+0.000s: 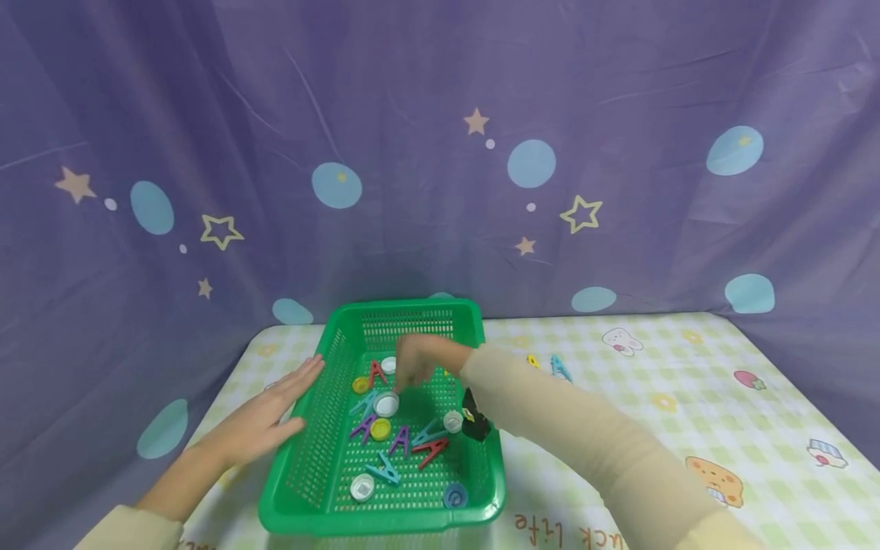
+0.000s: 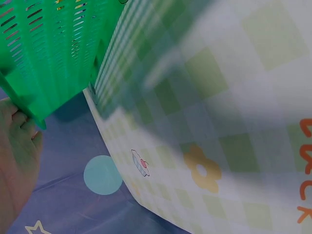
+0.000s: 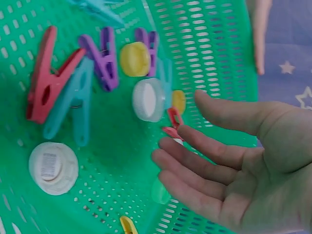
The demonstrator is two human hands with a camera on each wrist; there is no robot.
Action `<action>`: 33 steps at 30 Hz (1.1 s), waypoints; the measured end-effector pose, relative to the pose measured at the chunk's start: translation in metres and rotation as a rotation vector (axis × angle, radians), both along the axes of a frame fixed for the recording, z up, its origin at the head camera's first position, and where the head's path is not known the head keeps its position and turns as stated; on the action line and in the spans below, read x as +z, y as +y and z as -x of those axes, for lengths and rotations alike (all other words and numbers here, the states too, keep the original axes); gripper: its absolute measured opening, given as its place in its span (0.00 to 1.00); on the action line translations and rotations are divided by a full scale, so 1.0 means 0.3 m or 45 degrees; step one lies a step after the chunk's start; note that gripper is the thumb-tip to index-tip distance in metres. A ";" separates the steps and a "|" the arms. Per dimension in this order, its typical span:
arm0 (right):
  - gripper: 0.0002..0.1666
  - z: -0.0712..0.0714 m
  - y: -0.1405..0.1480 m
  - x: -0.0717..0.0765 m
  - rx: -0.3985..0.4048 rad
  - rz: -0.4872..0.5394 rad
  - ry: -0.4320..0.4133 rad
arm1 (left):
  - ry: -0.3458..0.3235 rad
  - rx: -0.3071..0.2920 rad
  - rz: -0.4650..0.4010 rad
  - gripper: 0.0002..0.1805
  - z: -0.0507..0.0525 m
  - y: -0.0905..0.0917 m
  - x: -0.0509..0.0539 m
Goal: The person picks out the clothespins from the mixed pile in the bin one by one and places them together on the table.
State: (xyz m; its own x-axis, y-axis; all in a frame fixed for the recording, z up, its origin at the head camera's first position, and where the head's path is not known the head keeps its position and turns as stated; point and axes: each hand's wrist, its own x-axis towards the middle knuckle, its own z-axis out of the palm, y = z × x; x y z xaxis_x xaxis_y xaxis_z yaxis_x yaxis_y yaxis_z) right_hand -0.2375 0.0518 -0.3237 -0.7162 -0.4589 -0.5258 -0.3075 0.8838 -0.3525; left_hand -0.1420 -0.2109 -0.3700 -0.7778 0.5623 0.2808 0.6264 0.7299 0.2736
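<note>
A green basket [image 1: 381,522] holds several clothespins and bottle caps. My left hand [image 1: 264,420] touches its left rim with straight fingers; the left wrist view shows the fingertips against the rim's outside. My right hand [image 3: 229,170] reaches down inside the basket, fingers spread and relaxed, with nothing in it. Close to its fingertips are a clear cap [image 3: 148,100], a red clothespin [image 3: 174,122] and a green cap [image 3: 160,190]. Farther off lie a purple clothespin [image 3: 102,58], a yellow cap [image 3: 135,59], a larger red clothespin [image 3: 46,83] and a white cap [image 3: 53,168].
Beyond the basket's right side, a blue clothespin [image 1: 560,368] and a yellow clothespin [image 1: 532,360] lie on the checked tablecloth [image 1: 639,397]. A purple curtain [image 1: 426,153] hangs behind the table. Near the right sleeve is a black object [image 1: 474,420].
</note>
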 end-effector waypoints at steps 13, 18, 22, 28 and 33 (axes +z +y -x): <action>0.12 -0.084 -0.120 -0.097 0.236 -0.728 0.076 | -0.014 0.006 -0.016 0.40 0.002 0.001 0.000; 0.12 -0.115 -0.153 -0.127 0.304 -0.920 0.211 | -0.018 0.006 -0.021 0.39 -0.001 0.004 0.003; 0.16 -0.134 -0.159 -0.138 0.398 -1.028 0.337 | -0.014 0.011 -0.012 0.39 -0.002 0.006 0.005; 0.24 -0.133 -0.144 -0.138 0.380 -0.960 0.429 | -0.007 0.018 -0.008 0.39 0.000 0.004 0.004; 0.23 -0.119 -0.114 -0.128 0.399 -0.846 0.507 | -0.008 0.015 -0.011 0.39 0.000 0.003 0.001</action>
